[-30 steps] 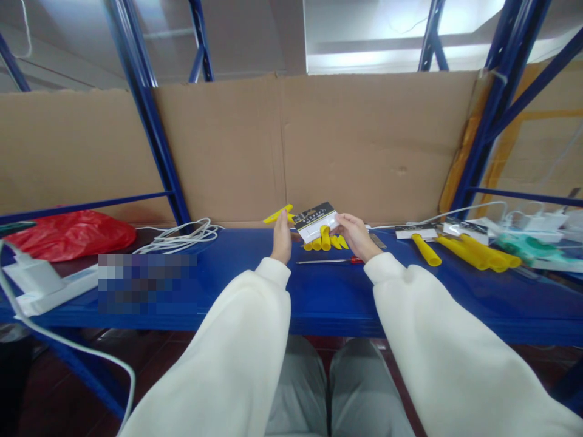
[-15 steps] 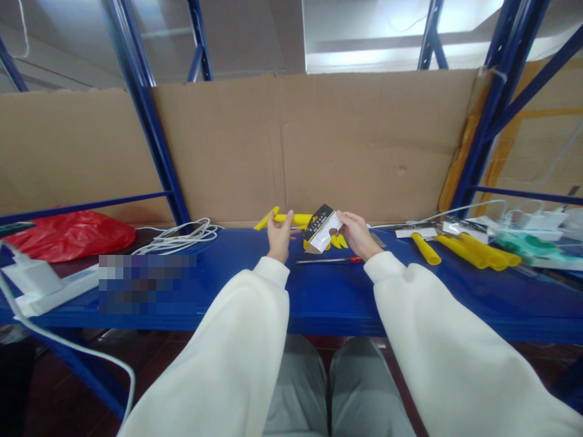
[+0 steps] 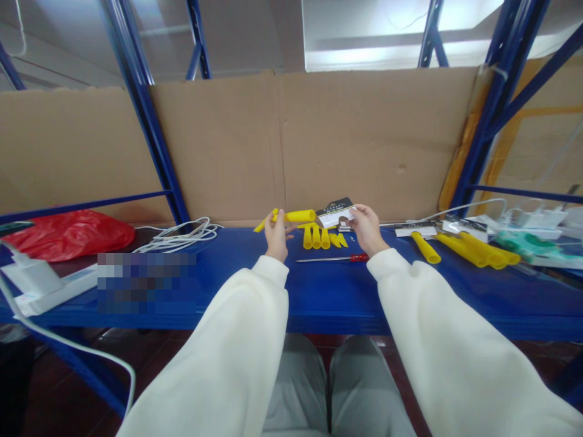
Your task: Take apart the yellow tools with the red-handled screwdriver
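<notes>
My left hand (image 3: pixel 276 238) is closed on a yellow tube-shaped handle (image 3: pixel 300 216), raised over the blue table; a narrower yellow piece sticks out on the hand's left side. My right hand (image 3: pixel 368 229) pinches a folded black-and-white packaging card (image 3: pixel 335 212) by its right end. The card's left end is close to the open end of the handle; I cannot tell if they touch. Below lie several short yellow tubes (image 3: pixel 316 237) in a row, with small pointed yellow pieces (image 3: pixel 339 240) beside them. A screwdriver with a red handle (image 3: pixel 359 258) lies in front of these.
More yellow handles (image 3: pixel 476 250) with cards lie at the right, near a green-and-clear plastic bag (image 3: pixel 528 246). At the left are coiled white cable (image 3: pixel 194 233), a power strip (image 3: pixel 75 288) and a red bag (image 3: pixel 86 233). Cardboard (image 3: pixel 355 139) stands behind the blue table (image 3: pixel 337 303).
My right hand has moved a little right and turned the card flatter, uncovering the short yellow tubes. My left hand stays nearly in place, holding the handle.
</notes>
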Demonstrator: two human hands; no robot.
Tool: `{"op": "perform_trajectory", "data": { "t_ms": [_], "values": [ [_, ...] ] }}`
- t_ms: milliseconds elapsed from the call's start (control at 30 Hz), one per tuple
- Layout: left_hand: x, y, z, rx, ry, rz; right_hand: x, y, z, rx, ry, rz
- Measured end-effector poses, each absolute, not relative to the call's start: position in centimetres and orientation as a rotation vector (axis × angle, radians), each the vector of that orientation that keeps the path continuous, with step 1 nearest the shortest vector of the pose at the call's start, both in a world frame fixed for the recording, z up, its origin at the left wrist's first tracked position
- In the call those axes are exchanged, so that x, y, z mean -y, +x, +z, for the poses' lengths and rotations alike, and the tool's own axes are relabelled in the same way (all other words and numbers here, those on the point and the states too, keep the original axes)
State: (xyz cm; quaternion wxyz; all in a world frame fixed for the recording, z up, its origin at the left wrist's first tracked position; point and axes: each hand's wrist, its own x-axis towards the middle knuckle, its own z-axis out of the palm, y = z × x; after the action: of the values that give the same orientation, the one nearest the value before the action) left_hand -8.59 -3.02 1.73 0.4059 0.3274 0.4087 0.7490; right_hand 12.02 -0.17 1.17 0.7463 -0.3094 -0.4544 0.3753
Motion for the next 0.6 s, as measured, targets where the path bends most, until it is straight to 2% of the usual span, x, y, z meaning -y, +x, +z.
{"op": "perform_trajectory", "data": {
  "t_ms": [300, 600],
  "values": [
    [2.2, -8.9, 1.4, -1.048, 0.772, 1.863, -1.2, 13.8, 0.6, 0.971, -0.798, 0.648],
    [1.8, -8.5, 0.9, -1.042, 0.702, 1.83, -1.0, 14.1, 0.7, 0.949, -0.855, 0.627]
  ]
}}
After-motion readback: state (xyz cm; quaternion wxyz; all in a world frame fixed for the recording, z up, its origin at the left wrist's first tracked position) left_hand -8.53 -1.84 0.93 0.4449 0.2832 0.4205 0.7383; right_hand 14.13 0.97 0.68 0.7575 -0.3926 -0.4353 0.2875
